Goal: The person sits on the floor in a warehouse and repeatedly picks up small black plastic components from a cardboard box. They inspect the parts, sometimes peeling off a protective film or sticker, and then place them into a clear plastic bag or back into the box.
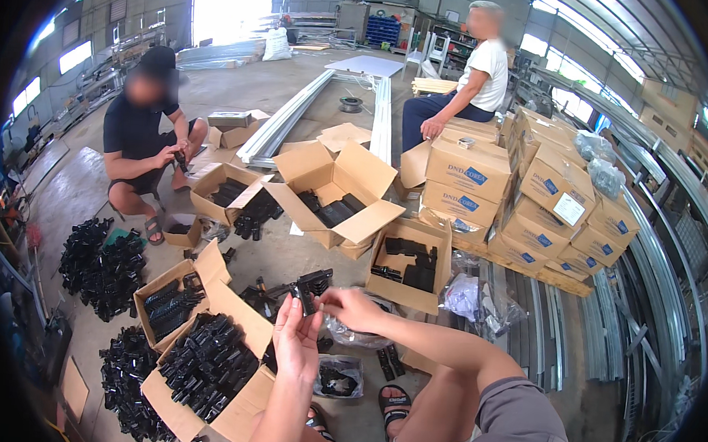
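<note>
My left hand (296, 341) grips a small black part (302, 299) upright between thumb and fingers; its exact kind does not show. At its right side, my right hand (353, 309) is closed in a pinch, and whatever it pinches is too small to make out. Behind the held part lies another black piece (317, 281). Left of my hands, an open carton (243, 415) is heaped with black parts (208, 365). Below my hands, a small tray lined with clear plastic (352, 389) holds small black pieces.
Black part piles (132, 385) lie on the floor at left. Open cartons (380, 175) stand ahead, stacked closed cartons (467, 164) at right. One person (141, 121) squats at left holding a black part; another (479, 76) sits beyond the cartons. Metal profiles (668, 258) line the right side.
</note>
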{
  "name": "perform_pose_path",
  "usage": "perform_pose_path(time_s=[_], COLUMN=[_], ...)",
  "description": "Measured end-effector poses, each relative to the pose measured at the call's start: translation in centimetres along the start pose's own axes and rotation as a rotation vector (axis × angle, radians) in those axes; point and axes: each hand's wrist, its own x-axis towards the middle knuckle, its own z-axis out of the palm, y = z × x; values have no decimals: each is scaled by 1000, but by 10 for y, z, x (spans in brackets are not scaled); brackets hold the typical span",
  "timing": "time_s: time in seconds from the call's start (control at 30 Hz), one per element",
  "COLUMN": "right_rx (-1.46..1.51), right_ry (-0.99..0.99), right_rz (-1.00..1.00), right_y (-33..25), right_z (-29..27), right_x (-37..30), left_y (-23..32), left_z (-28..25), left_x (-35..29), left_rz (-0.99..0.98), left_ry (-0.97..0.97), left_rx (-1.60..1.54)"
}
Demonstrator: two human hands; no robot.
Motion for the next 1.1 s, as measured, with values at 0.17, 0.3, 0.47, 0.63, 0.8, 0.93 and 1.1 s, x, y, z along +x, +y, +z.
perform_pose_path(time_s=[0.17,0.3,0.47,0.63,0.8,0.93,1.1], right_rx=[613,693,645,695,794,870,938], right_ry=[246,377,426,448,485,491,501], right_rz=[-4,35,9,24,14,47,114], right_y=[-53,-55,-50,-53,-47,-47,-47], right_z=[-29,-29,-24,-21,-18,-16,-11], right_x=[-19,-45,-52,-51,-50,-51,-53], left_y=[-2,-24,-36,-43,-55,-60,-61], left_z=[8,13,16,17,12,9,7], left_x=[-11,-9,-20,-21,-15,-13,-12], left_rz=[0,-77,-109,-68,15,77,123], left_ry=[-41,-36,-90,-51,-96,-102,-105], left_rx=[80,65,89,32,100,134,166])
